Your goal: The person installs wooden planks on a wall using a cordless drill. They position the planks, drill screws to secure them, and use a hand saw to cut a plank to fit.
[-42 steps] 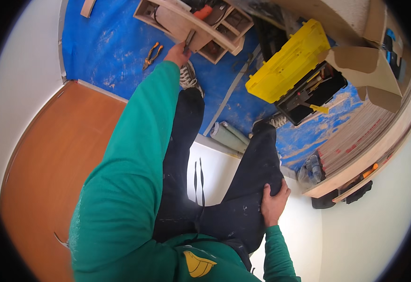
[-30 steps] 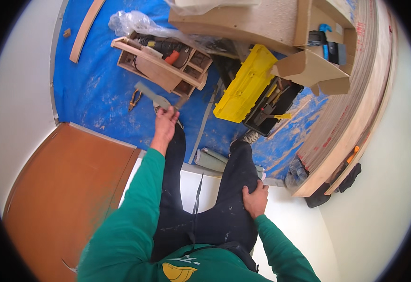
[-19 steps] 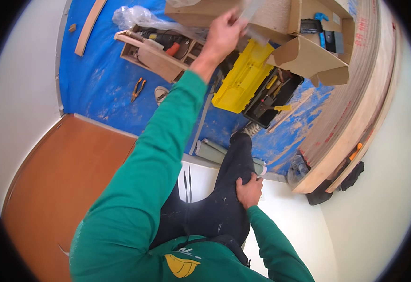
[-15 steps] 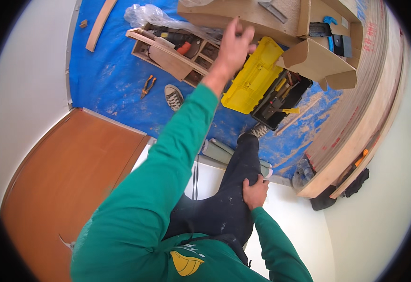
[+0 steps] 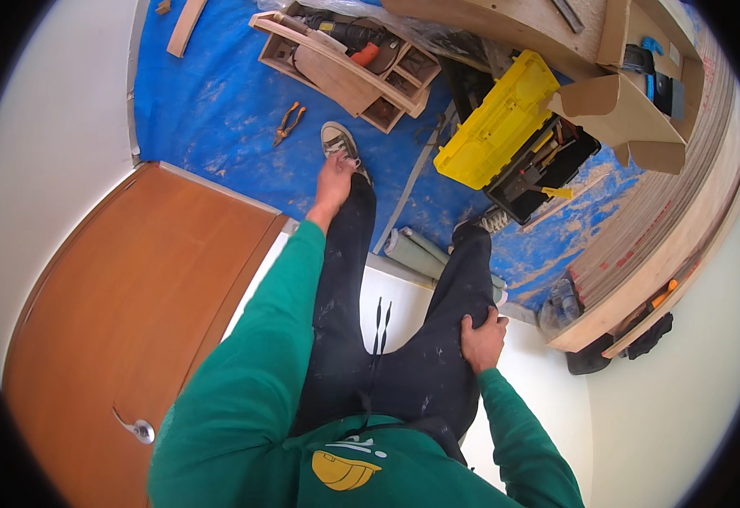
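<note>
A: Where is each grip now?

B: The left hand (image 5: 333, 179) reaches down by the left shoe (image 5: 338, 144), fingers loosely curled and holding nothing visible. The right hand (image 5: 482, 339) lies flat on the right thigh (image 5: 463, 288), closed on nothing.

A: So how far along does it look?

B: Early, judging by this: the orange-handled pliers (image 5: 288, 124) lie untouched on the blue tarp (image 5: 209, 102), well apart from the hand.

A: Any packages?

B: A yellow-lidded toolbox (image 5: 505, 127) stands open; its contents are too small to read.
</note>
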`<control>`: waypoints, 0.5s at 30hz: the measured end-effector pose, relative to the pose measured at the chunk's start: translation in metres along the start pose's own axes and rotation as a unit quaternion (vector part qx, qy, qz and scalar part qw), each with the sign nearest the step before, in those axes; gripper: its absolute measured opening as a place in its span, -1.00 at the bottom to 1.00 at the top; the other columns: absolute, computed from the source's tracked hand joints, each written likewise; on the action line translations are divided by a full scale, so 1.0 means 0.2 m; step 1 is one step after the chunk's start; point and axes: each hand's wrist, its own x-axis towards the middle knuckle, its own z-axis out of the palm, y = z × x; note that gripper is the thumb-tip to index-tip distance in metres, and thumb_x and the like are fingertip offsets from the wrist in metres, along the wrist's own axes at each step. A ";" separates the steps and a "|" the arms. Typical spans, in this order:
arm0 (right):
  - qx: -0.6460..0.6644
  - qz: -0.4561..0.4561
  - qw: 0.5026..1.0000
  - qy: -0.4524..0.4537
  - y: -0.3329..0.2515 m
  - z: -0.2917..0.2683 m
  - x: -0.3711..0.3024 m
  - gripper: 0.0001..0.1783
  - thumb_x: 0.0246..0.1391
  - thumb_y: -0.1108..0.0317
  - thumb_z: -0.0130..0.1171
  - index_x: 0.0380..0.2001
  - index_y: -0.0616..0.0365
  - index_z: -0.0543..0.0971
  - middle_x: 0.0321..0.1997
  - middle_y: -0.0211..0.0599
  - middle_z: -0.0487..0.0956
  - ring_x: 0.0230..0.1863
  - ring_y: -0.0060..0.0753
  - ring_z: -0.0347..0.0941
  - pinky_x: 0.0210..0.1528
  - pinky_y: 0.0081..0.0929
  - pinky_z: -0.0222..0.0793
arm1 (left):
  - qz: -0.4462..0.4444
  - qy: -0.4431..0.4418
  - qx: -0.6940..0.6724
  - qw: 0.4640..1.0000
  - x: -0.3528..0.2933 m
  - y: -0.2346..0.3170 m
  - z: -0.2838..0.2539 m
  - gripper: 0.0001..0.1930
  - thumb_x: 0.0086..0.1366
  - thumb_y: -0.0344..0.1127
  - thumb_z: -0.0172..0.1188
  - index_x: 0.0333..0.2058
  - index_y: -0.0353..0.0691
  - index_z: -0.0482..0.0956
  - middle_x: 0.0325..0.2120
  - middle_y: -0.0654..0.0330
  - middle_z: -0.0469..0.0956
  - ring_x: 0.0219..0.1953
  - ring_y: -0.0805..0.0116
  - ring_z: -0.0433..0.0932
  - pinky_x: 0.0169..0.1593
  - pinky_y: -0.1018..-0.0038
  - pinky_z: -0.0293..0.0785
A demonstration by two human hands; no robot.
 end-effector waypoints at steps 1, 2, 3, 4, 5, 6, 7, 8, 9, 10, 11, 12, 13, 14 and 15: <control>0.004 -0.014 1.000 0.012 0.00 0.00 0.00 -0.17 0.22 -0.07 0.35 0.39 0.27 0.46 0.27 0.25 0.45 0.30 0.36 0.47 0.32 0.25 0.45 | 0.146 0.025 0.098 0.984 0.14 0.03 0.00 -0.49 0.47 -0.23 0.34 0.32 -0.27 0.57 -0.01 -0.16 0.69 0.06 -0.20 0.67 0.16 0.04 0.59; 0.004 -0.018 1.000 0.017 -0.01 0.00 -0.01 -0.17 0.22 -0.06 0.35 0.39 0.26 0.47 0.26 0.25 0.45 0.30 0.37 0.47 0.32 0.25 0.45 | 0.221 0.021 0.200 0.954 0.29 0.08 -0.01 -0.48 0.46 -0.22 0.34 0.33 -0.25 0.57 0.00 -0.17 0.69 0.08 -0.23 0.65 0.17 0.01 0.58; 0.006 -0.014 1.000 0.011 -0.02 0.00 -0.01 -0.17 0.22 -0.06 0.35 0.39 0.26 0.47 0.25 0.25 0.45 0.30 0.37 0.47 0.32 0.26 0.44 | 0.306 0.003 0.299 0.904 0.43 0.14 -0.03 -0.47 0.45 -0.22 0.34 0.33 -0.23 0.57 0.01 -0.18 0.68 0.10 -0.27 0.64 0.18 -0.03 0.57; 0.003 -0.006 1.000 0.016 -0.03 0.00 -0.01 -0.17 0.22 -0.07 0.35 0.39 0.26 0.47 0.25 0.26 0.46 0.31 0.37 0.47 0.33 0.27 0.44 | 0.321 -0.036 0.311 0.894 0.57 0.20 -0.04 -0.47 0.44 -0.21 0.34 0.33 -0.22 0.57 0.05 -0.20 0.67 0.16 -0.29 0.61 0.23 -0.02 0.55; 0.003 0.000 1.000 0.017 -0.04 0.00 -0.01 -0.17 0.22 -0.07 0.35 0.39 0.25 0.47 0.25 0.27 0.46 0.31 0.38 0.47 0.33 0.28 0.43 | 0.348 -0.082 0.332 0.873 0.70 0.26 -0.06 -0.46 0.43 -0.20 0.34 0.33 -0.21 0.57 0.08 -0.22 0.66 0.21 -0.32 0.58 0.27 -0.01 0.53; 0.010 0.000 1.000 0.027 -0.05 0.00 -0.01 -0.17 0.21 -0.07 0.35 0.39 0.25 0.47 0.25 0.28 0.46 0.31 0.38 0.46 0.34 0.29 0.42 | 0.324 -0.101 0.316 0.886 0.79 0.31 -0.08 -0.47 0.44 -0.21 0.31 0.33 -0.22 0.57 0.15 -0.27 0.62 0.29 -0.31 0.54 0.34 0.02 0.50; 0.008 0.004 1.000 0.024 -0.07 0.00 -0.01 -0.17 0.22 -0.08 0.34 0.39 0.25 0.47 0.26 0.29 0.46 0.32 0.39 0.46 0.34 0.30 0.42 | 0.357 -0.128 0.379 0.844 0.88 0.37 -0.10 -0.49 0.47 -0.20 0.28 0.32 -0.28 0.57 0.22 -0.30 0.58 0.31 -0.32 0.52 0.37 0.02 0.47; -0.007 0.022 0.999 0.022 -0.08 0.00 -0.01 -0.17 0.23 -0.09 0.34 0.39 0.26 0.47 0.27 0.31 0.47 0.32 0.40 0.45 0.34 0.31 0.41 | 0.308 -0.110 0.333 0.885 0.92 0.40 -0.10 -0.48 0.49 -0.16 0.25 0.30 -0.34 0.58 0.23 -0.29 0.61 0.29 -0.32 0.55 0.37 0.01 0.47; -0.008 0.015 1.000 0.022 -0.08 0.01 0.00 -0.16 0.24 -0.10 0.32 0.39 0.28 0.46 0.29 0.31 0.46 0.32 0.40 0.45 0.33 0.32 0.42 | 0.231 -0.110 0.291 0.922 0.93 0.43 -0.11 -0.48 0.51 -0.13 0.23 0.28 -0.37 0.59 0.18 -0.27 0.65 0.26 -0.31 0.59 0.36 0.00 0.49; -0.015 0.017 0.999 0.023 -0.08 0.01 0.00 -0.16 0.25 -0.11 0.32 0.38 0.30 0.46 0.29 0.30 0.46 0.33 0.38 0.45 0.31 0.33 0.43 | 0.234 -0.116 0.267 0.928 0.89 0.44 -0.12 -0.46 0.53 -0.11 0.23 0.30 -0.40 0.57 0.13 -0.27 0.69 0.25 -0.30 0.62 0.35 0.05 0.51; -0.010 0.015 1.000 0.022 -0.08 0.02 0.00 -0.15 0.25 -0.12 0.31 0.38 0.31 0.46 0.30 0.29 0.46 0.34 0.38 0.44 0.30 0.34 0.44 | 0.241 -0.150 0.251 0.925 0.82 0.44 -0.13 -0.45 0.55 -0.08 0.23 0.31 -0.41 0.56 0.13 -0.27 0.69 0.26 -0.23 0.64 0.34 0.11 0.51; 0.010 0.022 1.000 -0.008 -0.07 0.03 0.01 -0.15 0.26 -0.14 0.31 0.38 0.31 0.47 0.30 0.29 0.45 0.34 0.38 0.44 0.30 0.35 0.44 | 0.257 -0.180 0.228 0.922 0.72 0.43 -0.15 -0.43 0.57 -0.06 0.22 0.32 -0.41 0.55 0.12 -0.27 0.69 0.27 -0.15 0.65 0.34 0.16 0.52; 0.022 0.031 0.999 0.011 -0.05 0.03 0.02 -0.14 0.26 -0.16 0.30 0.37 0.31 0.47 0.30 0.28 0.45 0.35 0.39 0.43 0.31 0.35 0.44 | 0.200 -0.246 0.169 0.933 0.58 0.40 -0.17 -0.43 0.61 -0.04 0.22 0.34 -0.40 0.52 0.13 -0.20 0.70 0.26 -0.01 0.67 0.33 0.24 0.52; 0.060 0.027 0.998 -0.013 -0.03 0.04 0.03 -0.14 0.27 -0.18 0.30 0.37 0.31 0.47 0.32 0.28 0.45 0.34 0.39 0.44 0.31 0.36 0.43 | 0.152 -0.267 0.165 0.937 0.43 0.37 -0.21 -0.44 0.63 -0.05 0.21 0.35 -0.40 0.52 0.17 -0.14 0.69 0.28 0.08 0.65 0.35 0.26 0.50; 0.086 0.037 0.996 -0.001 0.01 0.05 0.06 -0.13 0.28 -0.19 0.29 0.37 0.32 0.47 0.33 0.28 0.44 0.34 0.39 0.44 0.31 0.37 0.42 | 0.144 -0.303 0.160 0.928 0.26 0.33 -0.24 -0.39 0.63 -0.05 0.22 0.39 -0.44 0.48 0.28 -0.16 0.63 0.36 0.03 0.60 0.41 0.25 0.45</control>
